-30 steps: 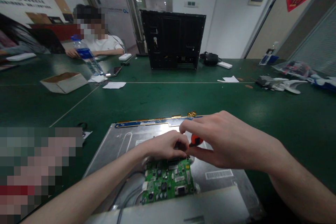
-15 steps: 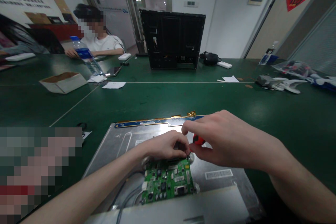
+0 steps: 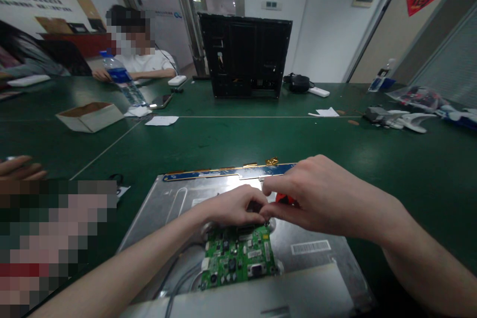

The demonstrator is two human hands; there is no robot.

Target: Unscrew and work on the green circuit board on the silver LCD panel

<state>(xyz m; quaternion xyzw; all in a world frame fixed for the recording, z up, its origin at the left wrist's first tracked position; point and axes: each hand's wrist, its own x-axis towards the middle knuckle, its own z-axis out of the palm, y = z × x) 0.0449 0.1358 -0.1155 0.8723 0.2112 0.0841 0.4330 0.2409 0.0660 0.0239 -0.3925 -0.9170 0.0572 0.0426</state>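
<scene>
The green circuit board (image 3: 238, 253) lies on the display panel's metal back (image 3: 158, 211), work at its far-right corner seemingly unfinished, the right hand (image 3: 313, 194) gripping a red-handled tool (image 3: 285, 199), the left hand (image 3: 234, 206) curled alongside, its grip unclear.

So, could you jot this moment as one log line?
left hand: at far edge of green circuit board | right hand: holding red tool, mostly hidden | metal panel: beneath board
</scene>
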